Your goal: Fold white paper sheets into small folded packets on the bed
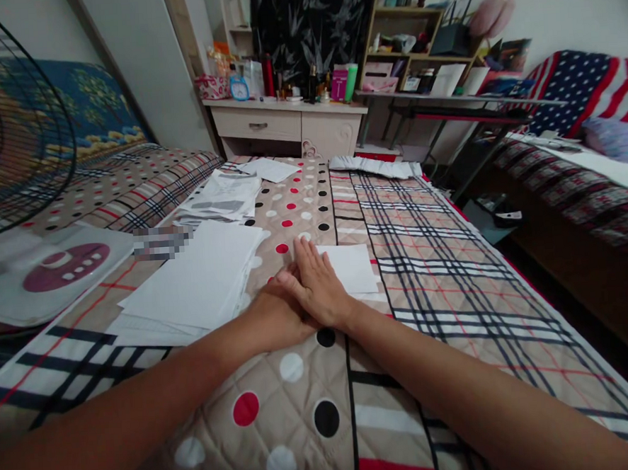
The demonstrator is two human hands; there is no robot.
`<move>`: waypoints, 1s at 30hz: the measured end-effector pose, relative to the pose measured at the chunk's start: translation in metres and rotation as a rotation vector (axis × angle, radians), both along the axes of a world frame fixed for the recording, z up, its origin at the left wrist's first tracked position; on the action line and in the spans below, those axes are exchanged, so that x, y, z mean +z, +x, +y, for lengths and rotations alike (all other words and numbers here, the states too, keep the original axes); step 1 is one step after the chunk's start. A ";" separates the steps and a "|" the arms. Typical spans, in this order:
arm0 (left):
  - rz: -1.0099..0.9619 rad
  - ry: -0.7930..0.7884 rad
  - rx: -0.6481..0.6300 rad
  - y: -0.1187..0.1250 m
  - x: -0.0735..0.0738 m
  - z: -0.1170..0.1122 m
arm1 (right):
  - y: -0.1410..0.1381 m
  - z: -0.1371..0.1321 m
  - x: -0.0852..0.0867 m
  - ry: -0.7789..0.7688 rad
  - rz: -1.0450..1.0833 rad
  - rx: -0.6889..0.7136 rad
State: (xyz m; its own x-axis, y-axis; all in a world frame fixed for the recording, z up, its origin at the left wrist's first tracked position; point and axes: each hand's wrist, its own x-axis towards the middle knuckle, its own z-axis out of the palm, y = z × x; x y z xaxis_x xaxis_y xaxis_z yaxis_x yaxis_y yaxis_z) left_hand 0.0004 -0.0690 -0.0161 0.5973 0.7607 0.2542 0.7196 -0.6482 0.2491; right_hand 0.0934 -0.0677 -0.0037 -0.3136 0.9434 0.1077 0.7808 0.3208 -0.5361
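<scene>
My right hand point(320, 284) lies across my left hand point(281, 311), the two touching over the dotted bedspread point(290, 367). The right hand's fingers are stretched out flat and point away from me. Most of the left hand's fingers are hidden beneath it. Just right of the hands lie small white paper sheets point(351, 268), their left edge partly covered by my right hand. To the left is a stack of larger white paper point(199, 274) with uneven edges. No object shows in either hand.
Printed sheets point(223, 194) and another white sheet point(270, 169) lie farther back. A folded silvery-white strip point(376, 166) is at the bed's far edge. On the left are a fan cage point(66, 129) and a white plastic bag point(9, 289). A dresser point(257, 123) stands behind.
</scene>
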 end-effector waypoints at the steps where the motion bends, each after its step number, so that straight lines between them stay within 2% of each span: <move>1: 0.046 0.000 -0.043 -0.012 0.000 -0.001 | 0.010 0.000 -0.002 0.019 -0.052 -0.001; 4: 0.127 -0.044 -0.055 -0.037 -0.003 -0.004 | 0.050 -0.002 -0.005 0.077 -0.275 0.019; 7: 0.194 -0.065 -0.045 -0.040 0.000 -0.003 | 0.091 -0.004 -0.006 0.148 -0.468 -0.035; 9: 0.244 -0.075 -0.049 -0.032 0.012 -0.001 | 0.110 -0.004 -0.006 0.150 -0.538 -0.078; 13: 0.456 -0.159 0.000 0.001 0.052 0.000 | 0.121 -0.005 -0.008 0.154 -0.604 -0.131; 15: 0.403 -0.082 -0.007 0.022 0.061 0.001 | 0.120 -0.005 -0.009 0.170 -0.626 -0.133; 16: 0.305 0.001 -0.029 0.032 0.059 0.002 | 0.120 -0.005 -0.010 0.179 -0.638 -0.122; 18: 0.108 0.110 -0.096 0.046 0.044 0.007 | 0.121 -0.005 -0.012 0.199 -0.663 -0.092; 21: 0.092 -0.030 -0.126 0.048 0.013 0.020 | 0.124 -0.004 -0.015 0.228 -0.671 -0.093; 23: 0.118 -0.096 -0.159 0.036 0.002 0.028 | 0.125 -0.003 -0.016 0.238 -0.658 -0.120; 26: 0.164 -0.157 -0.118 0.009 0.001 0.031 | 0.125 -0.002 -0.018 0.241 -0.649 -0.134; 30: 0.239 -0.230 -0.008 -0.031 0.014 0.017 | 0.125 -0.002 -0.019 0.255 -0.648 -0.134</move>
State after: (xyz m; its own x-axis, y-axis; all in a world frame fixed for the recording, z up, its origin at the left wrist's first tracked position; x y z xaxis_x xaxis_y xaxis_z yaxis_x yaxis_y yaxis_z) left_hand -0.0303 -0.0515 -0.0018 0.6255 0.7769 -0.0718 0.7704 -0.6003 0.2149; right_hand 0.2181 -0.0694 -0.0228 -0.2719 0.9487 0.1615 0.9589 0.2529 0.1288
